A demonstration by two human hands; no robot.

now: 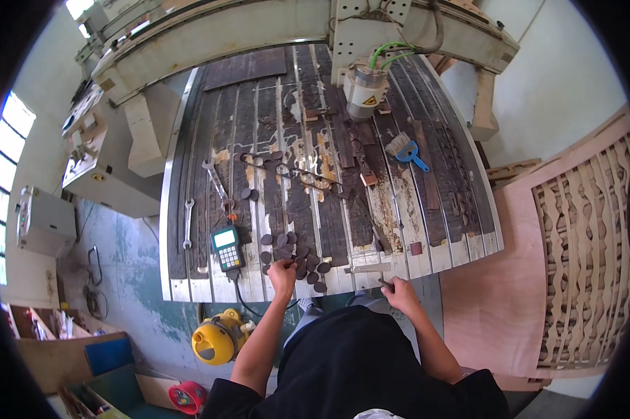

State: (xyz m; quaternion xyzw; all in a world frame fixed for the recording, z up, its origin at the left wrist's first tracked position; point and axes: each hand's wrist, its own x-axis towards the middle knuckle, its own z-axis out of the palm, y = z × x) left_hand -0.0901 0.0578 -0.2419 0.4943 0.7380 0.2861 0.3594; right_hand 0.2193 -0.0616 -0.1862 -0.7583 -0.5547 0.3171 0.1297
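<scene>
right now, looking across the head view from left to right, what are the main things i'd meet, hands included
grey cabinet → thinner open-ended wrench → handheld keypad controller → left hand → right hand → wavy-cut wooden panel

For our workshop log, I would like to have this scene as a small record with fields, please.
Place: slotted machine bed, seen from its near edge
Left hand: the left hand, fingers at a cluster of dark discs; whether one is gripped is unclear
Right hand: the right hand, closed on a slim object, kind unclear
Left side of bed: handheld controller with keypad and lit screen; two wrenches
Right side of bed: blue-handled brush
Far side: spindle with green hoses
Floor: yellow machine
</scene>
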